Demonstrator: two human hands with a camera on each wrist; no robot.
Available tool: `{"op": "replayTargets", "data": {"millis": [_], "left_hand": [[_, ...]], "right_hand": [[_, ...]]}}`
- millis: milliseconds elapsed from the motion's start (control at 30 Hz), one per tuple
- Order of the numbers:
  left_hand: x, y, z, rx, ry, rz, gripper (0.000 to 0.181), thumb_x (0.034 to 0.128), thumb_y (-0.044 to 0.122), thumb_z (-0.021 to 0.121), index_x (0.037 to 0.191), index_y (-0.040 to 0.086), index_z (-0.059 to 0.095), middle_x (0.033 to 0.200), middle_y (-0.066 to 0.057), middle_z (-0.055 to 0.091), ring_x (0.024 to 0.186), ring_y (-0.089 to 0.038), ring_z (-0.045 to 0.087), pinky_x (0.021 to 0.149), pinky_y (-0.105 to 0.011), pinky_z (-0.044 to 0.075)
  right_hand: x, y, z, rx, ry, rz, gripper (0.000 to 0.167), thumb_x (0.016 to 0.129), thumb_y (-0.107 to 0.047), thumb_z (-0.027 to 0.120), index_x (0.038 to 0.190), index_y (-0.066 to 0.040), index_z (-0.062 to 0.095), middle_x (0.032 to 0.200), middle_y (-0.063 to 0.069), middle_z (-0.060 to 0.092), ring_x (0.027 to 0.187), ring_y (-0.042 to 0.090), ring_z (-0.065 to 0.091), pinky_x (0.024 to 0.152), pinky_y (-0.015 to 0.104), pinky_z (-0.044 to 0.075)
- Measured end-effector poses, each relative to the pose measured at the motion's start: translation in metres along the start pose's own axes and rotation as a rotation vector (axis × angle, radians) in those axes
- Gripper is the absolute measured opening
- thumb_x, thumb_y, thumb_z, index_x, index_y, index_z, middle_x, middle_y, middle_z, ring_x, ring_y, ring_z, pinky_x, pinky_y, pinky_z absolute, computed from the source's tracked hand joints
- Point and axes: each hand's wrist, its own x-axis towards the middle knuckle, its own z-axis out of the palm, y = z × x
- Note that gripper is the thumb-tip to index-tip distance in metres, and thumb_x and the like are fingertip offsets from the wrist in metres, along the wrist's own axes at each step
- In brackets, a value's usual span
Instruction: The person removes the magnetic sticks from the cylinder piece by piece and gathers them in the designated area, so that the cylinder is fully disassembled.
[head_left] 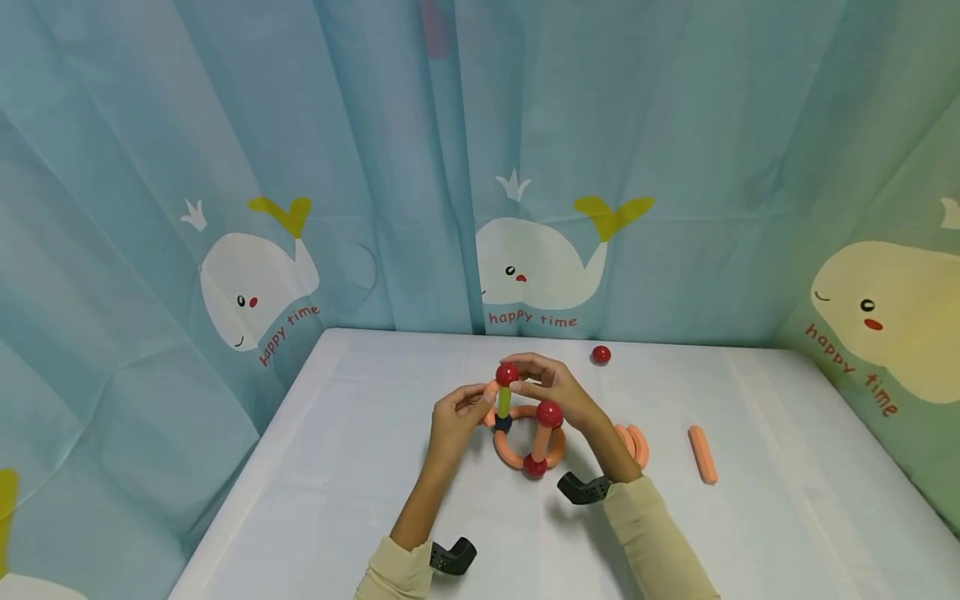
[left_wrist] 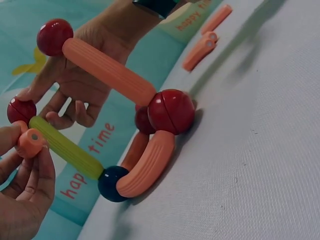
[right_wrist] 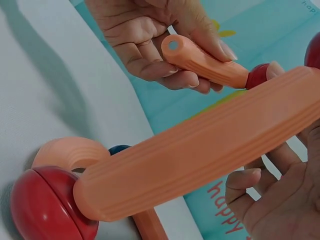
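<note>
Orange piece [right_wrist: 207, 64]: likely light, stiff — left fingers [right_wrist: 152, 70] rightly pinch its middle
Red ball [head_left: 507, 374]: probably slick — right fingers [head_left: 529, 362] pinch it

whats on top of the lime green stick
A red ball sits atop the lime green stick. The right hand partly covers the ball, so its hidden side cannot be seen.

Blue ball [right_wrist: 118, 149] mostly hidden, right-wrist view

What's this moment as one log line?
left hand: pinches orange piece | right hand: touches red ball atop green stick | below stick: blue ball
</note>
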Motion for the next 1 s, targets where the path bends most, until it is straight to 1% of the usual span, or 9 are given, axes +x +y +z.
{"op": "replayTargets", "data": {"millis": [33,167,333,433,633,733,800,900,1000], "left_hand": [[0.0,0.001,0.0,0.001,0.0,-0.002,0.029,0.0928,0.016,0.068,0.114,-0.004,0.067,0.096,-0.018,0.069,0.072,-0.011,0.064,0.07,-0.021,0.055],[0.0,0.001,-0.001,0.006,0.0,-0.001,0.029,0.0926,0.016,0.068,0.113,-0.004,0.067,0.1,-0.021,0.069,0.073,-0.011,0.064,0.069,-0.021,0.055],[0.0,0.001,-0.001,-0.005,-0.001,0.001,0.029,0.0926,0.015,0.067,0.114,-0.004,0.067,0.1,-0.024,0.068,0.073,-0.01,0.063,0.069,-0.021,0.055],[0.0,0.001,-0.002,-0.005,-0.014,0.004,0.029,0.0933,0.015,0.067,0.114,-0.005,0.067,0.101,-0.028,0.067,0.073,-0.011,0.063,0.069,-0.021,0.055],[0.0,0.0,-0.005,0.045,-0.045,0.039,0.028,0.0938,0.013,0.065,0.114,-0.005,0.067,0.103,-0.033,0.066,0.078,-0.023,0.066,0.072,-0.025,0.055],[0.0,0.0,-0.006,0.066,-0.047,0.039,0.027,0.0936,0.014,0.066,0.114,-0.004,0.067,0.102,-0.032,0.067,0.077,-0.024,0.064,0.071,-0.024,0.054],[-0.001,0.002,-0.006,0.08,-0.029,0.035,0.027,0.0932,0.015,0.067,0.114,-0.003,0.068,0.103,-0.027,0.068,0.077,-0.02,0.064,0.07,-0.021,0.053],[0.005,-0.009,-0.01,0.107,0.008,0.027,0.029,0.0919,0.022,0.069,0.112,0.001,0.07,0.102,-0.02,0.07,0.078,-0.016,0.065,0.071,-0.021,0.053],[0.012,-0.021,-0.017,0.161,0.044,0.011,0.032,0.0895,0.032,0.071,0.109,0.006,0.072,0.1,-0.015,0.071,0.079,-0.014,0.067,0.074,-0.024,0.053]], "right_hand": [[0.0,0.0,0.0,-0.001,0.002,0.0,0.039,0.094,-0.006,0.061,0.132,0.002,0.053,0.123,0.007,0.065,0.111,0.013,0.063,0.093,0.027,0.051],[-0.001,-0.003,0.002,0.001,0.01,0.002,0.039,0.094,-0.008,0.063,0.131,0.002,0.054,0.122,0.005,0.066,0.111,0.013,0.063,0.094,0.027,0.051],[0.0,-0.005,0.004,0.006,0.016,0.0,0.04,0.093,-0.009,0.064,0.13,0.002,0.055,0.12,0.001,0.066,0.108,0.013,0.063,0.092,0.026,0.051],[0.0,-0.004,0.004,0.008,0.02,-0.005,0.039,0.093,-0.009,0.064,0.13,0.003,0.055,0.119,-0.001,0.067,0.108,0.012,0.063,0.092,0.026,0.051],[0.0,0.0,0.003,0.012,0.039,-0.012,0.039,0.095,-0.007,0.061,0.131,0.004,0.053,0.117,-0.003,0.066,0.11,0.01,0.062,0.094,0.026,0.051],[-0.001,0.001,0.003,0.024,0.052,-0.007,0.039,0.095,-0.008,0.061,0.132,0.003,0.052,0.116,-0.003,0.066,0.11,0.01,0.062,0.095,0.026,0.051],[-0.002,0.001,0.003,0.03,0.05,-0.004,0.04,0.095,-0.009,0.062,0.132,0.003,0.052,0.116,-0.003,0.066,0.109,0.011,0.063,0.095,0.027,0.051],[-0.002,0.001,0.004,0.037,0.046,0.004,0.042,0.094,-0.01,0.063,0.133,0.002,0.053,0.117,-0.002,0.065,0.11,0.011,0.062,0.095,0.027,0.051],[-0.002,0.0,0.004,0.038,0.047,0.011,0.042,0.094,-0.011,0.064,0.133,0.001,0.053,0.117,-0.002,0.065,0.11,0.012,0.062,0.095,0.027,0.052]]}}
